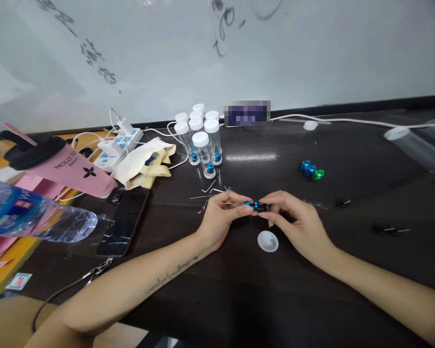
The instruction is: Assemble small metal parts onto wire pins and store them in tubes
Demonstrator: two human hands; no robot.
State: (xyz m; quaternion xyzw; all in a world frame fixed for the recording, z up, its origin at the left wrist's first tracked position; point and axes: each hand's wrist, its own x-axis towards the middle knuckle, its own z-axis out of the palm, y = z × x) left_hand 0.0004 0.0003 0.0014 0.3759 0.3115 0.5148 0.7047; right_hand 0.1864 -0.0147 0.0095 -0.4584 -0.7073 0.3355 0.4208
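We see both forearms lying on the dark desk (348, 159), the left hand (220, 212) and right hand (293, 220) meeting, their fingers pinching a small blue-and-black part (255, 206) at eleven o'clock of the white cap (268, 241).

Your only camera rides on your head, looking forward and down over the dark glossy tabletop (239, 299) to the white scribbled-on wall board (311, 48) behind it. It sits close: your left hand (219, 215) and right hand (295, 220) meet near mid-frame.
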